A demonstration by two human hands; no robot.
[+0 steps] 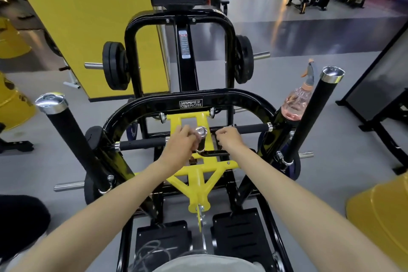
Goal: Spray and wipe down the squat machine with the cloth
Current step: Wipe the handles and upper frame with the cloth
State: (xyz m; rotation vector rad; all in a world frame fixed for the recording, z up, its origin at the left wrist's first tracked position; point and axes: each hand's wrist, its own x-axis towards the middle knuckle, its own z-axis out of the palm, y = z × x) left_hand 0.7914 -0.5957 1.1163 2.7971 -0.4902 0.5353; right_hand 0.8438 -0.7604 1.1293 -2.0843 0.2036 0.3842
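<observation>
Centre: black and yellow steel squat machine [199, 183]. Short chrome-capped black post [201, 132] gripped by left hand [180, 144]. Just right, right hand [229, 138] fisted, contents cannot be told. No cloth made out. Upright pink translucent plastic spray bottle [295, 104] perched far right, nearer right hand.

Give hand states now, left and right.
Left hand: gripping the chrome-capped handle.
Right hand: fingers curled; whether it holds anything cannot be told.
</observation>
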